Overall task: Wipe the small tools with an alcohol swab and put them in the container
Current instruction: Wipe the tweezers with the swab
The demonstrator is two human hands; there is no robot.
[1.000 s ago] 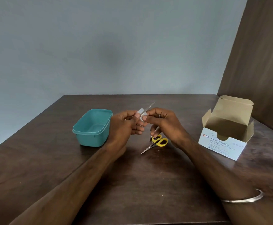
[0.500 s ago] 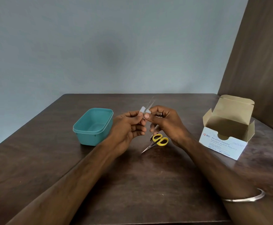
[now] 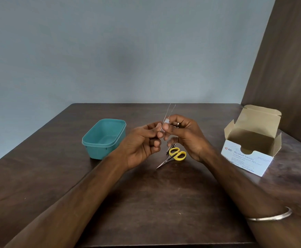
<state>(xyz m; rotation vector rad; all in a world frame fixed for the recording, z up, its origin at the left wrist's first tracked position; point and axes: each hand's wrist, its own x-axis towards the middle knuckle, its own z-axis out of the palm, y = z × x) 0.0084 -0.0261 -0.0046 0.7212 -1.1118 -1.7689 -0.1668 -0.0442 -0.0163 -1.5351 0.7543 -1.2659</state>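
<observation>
Thin metal tweezers stand nearly upright between my two hands above the table's middle, tips up. My left hand pinches their lower part. My right hand pinches a small white alcohol swab against the tweezers' shaft. The lower end of the tweezers is hidden by my fingers. Small scissors with yellow handles lie on the table just below my hands, and a small dark metal tool lies beside them. The teal plastic container stands open and empty to the left.
An open cardboard box of alcohol swabs stands at the right of the dark wooden table. A brown wooden panel rises behind the box. The table's left edge runs diagonally past the container.
The tweezers have swung from slanting right to nearly upright. My fingers and the swab have shifted along the shaft. The scissors, container and box have not moved.
</observation>
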